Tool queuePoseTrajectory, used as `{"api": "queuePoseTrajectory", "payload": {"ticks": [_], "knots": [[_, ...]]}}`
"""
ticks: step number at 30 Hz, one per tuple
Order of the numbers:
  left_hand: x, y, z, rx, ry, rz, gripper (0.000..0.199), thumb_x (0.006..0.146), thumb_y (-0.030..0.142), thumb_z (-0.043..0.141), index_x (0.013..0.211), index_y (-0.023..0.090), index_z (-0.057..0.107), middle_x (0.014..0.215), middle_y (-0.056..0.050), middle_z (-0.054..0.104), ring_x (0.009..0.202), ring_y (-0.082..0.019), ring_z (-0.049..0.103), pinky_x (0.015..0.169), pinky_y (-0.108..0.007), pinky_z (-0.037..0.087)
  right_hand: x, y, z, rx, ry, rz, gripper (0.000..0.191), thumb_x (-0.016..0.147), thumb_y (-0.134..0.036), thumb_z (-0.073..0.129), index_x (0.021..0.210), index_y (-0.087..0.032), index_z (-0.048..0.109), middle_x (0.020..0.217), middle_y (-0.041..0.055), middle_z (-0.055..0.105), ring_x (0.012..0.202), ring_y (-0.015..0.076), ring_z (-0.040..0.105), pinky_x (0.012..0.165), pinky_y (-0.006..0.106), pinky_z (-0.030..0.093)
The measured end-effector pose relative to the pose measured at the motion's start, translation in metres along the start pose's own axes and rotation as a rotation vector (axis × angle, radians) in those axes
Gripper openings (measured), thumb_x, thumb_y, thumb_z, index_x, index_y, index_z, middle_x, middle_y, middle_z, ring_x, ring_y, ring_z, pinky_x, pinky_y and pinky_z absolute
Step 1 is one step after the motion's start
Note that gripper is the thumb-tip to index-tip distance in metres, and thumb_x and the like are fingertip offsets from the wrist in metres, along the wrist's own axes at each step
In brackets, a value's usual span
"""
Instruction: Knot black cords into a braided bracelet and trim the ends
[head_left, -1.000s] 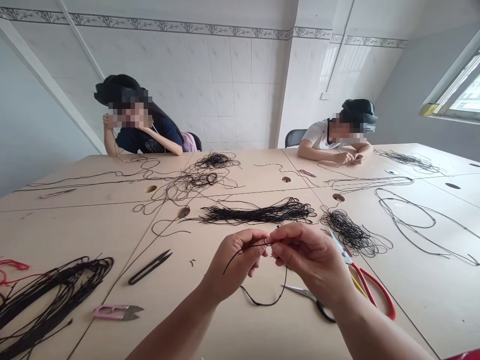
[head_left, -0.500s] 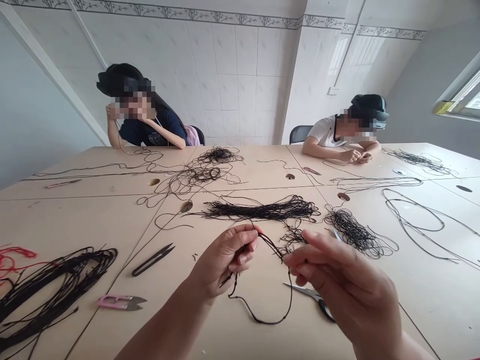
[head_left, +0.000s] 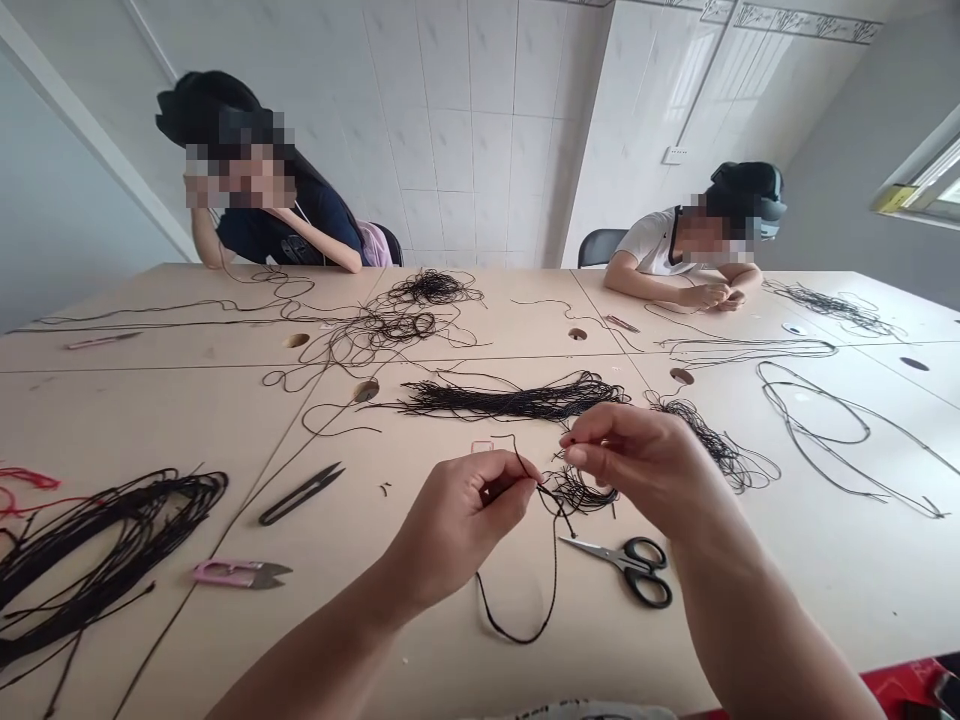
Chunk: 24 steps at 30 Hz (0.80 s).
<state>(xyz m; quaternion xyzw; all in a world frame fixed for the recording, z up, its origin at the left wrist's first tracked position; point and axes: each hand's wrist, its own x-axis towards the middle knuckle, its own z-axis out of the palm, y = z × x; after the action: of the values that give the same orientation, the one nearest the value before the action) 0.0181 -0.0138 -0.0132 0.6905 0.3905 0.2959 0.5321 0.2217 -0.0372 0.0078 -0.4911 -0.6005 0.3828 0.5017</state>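
Observation:
My left hand (head_left: 469, 515) is closed, thumb and forefinger pinching a thin black cord (head_left: 553, 580). The cord hangs below in a loop, and a short end sticks up past the thumb. To the right and slightly higher, my right hand (head_left: 637, 455) pinches a small dark bit at its fingertips, which looks like a cord end. The two hands are apart. Behind them a small coil of black cord (head_left: 585, 490) lies partly hidden. Scissors with black handles (head_left: 646, 572) lie below the right hand, blades pointing left.
On the table (head_left: 360, 640) lie a black cord bundle (head_left: 510, 398), a large black coil (head_left: 112, 540), black snips (head_left: 300, 495), pink snips (head_left: 240, 574) and red cord (head_left: 30, 480). Two people (head_left: 300, 220) (head_left: 675, 260) sit opposite, with tangled cord (head_left: 412, 320) before them.
My right hand has moved up and away from the cord loop, uncovering the scissors. My left hand has turned and shifted slightly right and down. The view has tilted downward.

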Motion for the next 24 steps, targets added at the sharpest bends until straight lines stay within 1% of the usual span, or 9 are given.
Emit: {"api": "queuePoseTrajectory", "payload": {"ticks": [2,5,8,11,14,18,19,22,24], "knots": [[-0.003,0.002,0.001,0.08,0.003,0.074,0.023,0.094,0.033,0.057,0.083,0.016,0.068,0.059,0.005,0.045,0.053,-0.009,0.032,0.047,-0.022,0.026,0.009,0.009,0.004,0.175,-0.148,0.217,0.025,0.072,-0.035,0.09,0.072,-0.018,0.072,0.062,-0.0011,0.065,0.049,0.007,0.046,0.043,0.02,0.033],[-0.006,0.002,0.003,0.208,0.032,0.181,0.023,0.095,0.027,0.057,0.076,0.016,0.065,0.061,0.004,0.049,0.055,-0.009,0.037,0.051,-0.022,0.031,0.013,0.016,0.015,0.432,-0.259,0.318,0.031,0.067,-0.036,0.094,0.07,-0.017,0.069,0.071,0.0005,0.071,0.053,0.0053,0.048,0.045,0.018,0.031],[-0.008,-0.002,0.005,0.269,0.026,0.214,0.02,0.095,0.022,0.056,0.08,0.017,0.067,0.067,0.003,0.057,0.057,-0.009,0.043,0.055,-0.021,0.036,0.013,0.014,0.026,0.617,-0.261,0.388,0.035,0.062,-0.035,0.096,0.066,-0.017,0.067,0.072,0.001,0.074,0.057,0.0063,0.055,0.048,0.017,0.034],[-0.007,-0.004,0.005,0.257,-0.023,0.177,0.019,0.095,0.022,0.056,0.082,0.018,0.069,0.065,0.004,0.054,0.055,-0.009,0.04,0.053,-0.022,0.033,0.014,0.009,0.031,0.706,-0.193,0.438,0.036,0.057,-0.032,0.097,0.063,-0.017,0.066,0.07,0.0011,0.076,0.049,0.0044,0.049,0.046,0.017,0.033],[-0.004,-0.003,0.002,0.169,-0.09,0.089,0.023,0.095,0.026,0.054,0.078,0.017,0.066,0.06,0.006,0.041,0.052,-0.008,0.029,0.048,-0.023,0.025,0.015,0.005,0.031,0.706,-0.074,0.362,0.035,0.057,-0.032,0.097,0.062,-0.018,0.065,0.063,-0.0007,0.074,0.043,0.0035,0.042,0.042,0.017,0.03],[-0.001,0.001,-0.002,0.059,-0.164,0.011,0.025,0.096,0.031,0.054,0.077,0.017,0.064,0.059,0.006,0.034,0.053,-0.009,0.025,0.046,-0.023,0.019,0.012,0.001,0.029,0.642,0.078,0.141,0.024,0.067,-0.032,0.092,0.081,-0.022,0.076,0.066,0.0006,0.076,0.055,0.0089,0.06,0.048,0.019,0.044],[-0.001,0.002,-0.003,0.047,-0.173,0.007,0.025,0.095,0.032,0.054,0.078,0.017,0.064,0.06,0.006,0.034,0.053,-0.009,0.026,0.046,-0.023,0.019,0.011,0.0,0.029,0.631,0.092,0.107,0.026,0.07,-0.031,0.091,0.09,-0.023,0.078,0.067,0.0002,0.076,0.056,0.0094,0.062,0.049,0.019,0.046],[-0.001,0.002,-0.004,0.019,-0.198,-0.009,0.026,0.095,0.035,0.054,0.076,0.018,0.063,0.06,0.006,0.033,0.053,-0.009,0.025,0.046,-0.024,0.019,0.008,-0.005,0.027,0.586,0.104,0.092,0.048,0.071,-0.031,0.092,0.115,-0.027,0.075,0.068,-0.0015,0.077,0.05,0.0086,0.059,0.046,0.019,0.044],[-0.001,0.002,-0.004,0.01,-0.207,-0.018,0.027,0.095,0.036,0.054,0.075,0.019,0.061,0.059,0.006,0.031,0.053,-0.01,0.024,0.047,-0.024,0.018,0.006,-0.009,0.026,0.548,0.099,0.107,0.056,0.071,-0.034,0.092,0.123,-0.027,0.072,0.07,-0.0013,0.077,0.049,0.0093,0.059,0.043,0.02,0.042]]}}
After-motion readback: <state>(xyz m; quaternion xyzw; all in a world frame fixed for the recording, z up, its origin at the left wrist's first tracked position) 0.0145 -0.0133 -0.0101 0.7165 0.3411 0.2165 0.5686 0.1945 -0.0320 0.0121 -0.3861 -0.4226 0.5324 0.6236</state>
